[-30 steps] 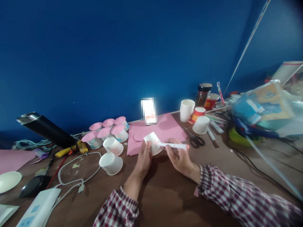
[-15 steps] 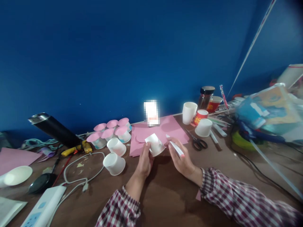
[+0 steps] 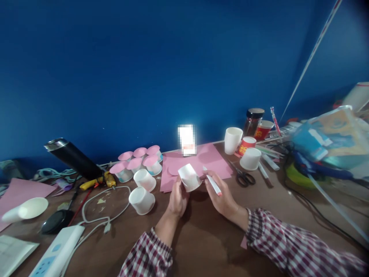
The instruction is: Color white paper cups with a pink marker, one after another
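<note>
A small white paper cup (image 3: 189, 178) is tilted in my left hand (image 3: 178, 199), whose fingers wrap its lower left side. My right hand (image 3: 221, 194), just right of the cup, grips a white marker (image 3: 213, 185) with a reddish end; its other end points up and left. Pink paper sheets (image 3: 211, 159) lie behind both hands. Left of my left hand stand two plain white cups (image 3: 142, 201), and behind them several cups with pink tops (image 3: 152, 163).
Black scissors (image 3: 245, 178), white cups (image 3: 250, 159), a red cup (image 3: 247, 145) and a dark-lidded jar (image 3: 253, 122) are at the right. A black flask (image 3: 75, 159), yellow tool (image 3: 98, 181), cables and a power strip (image 3: 56, 250) lie left.
The camera view has shifted slightly, so the table items appear a little further right and lower. The cup in my left hand has turned slightly. Both holds stay the same.
</note>
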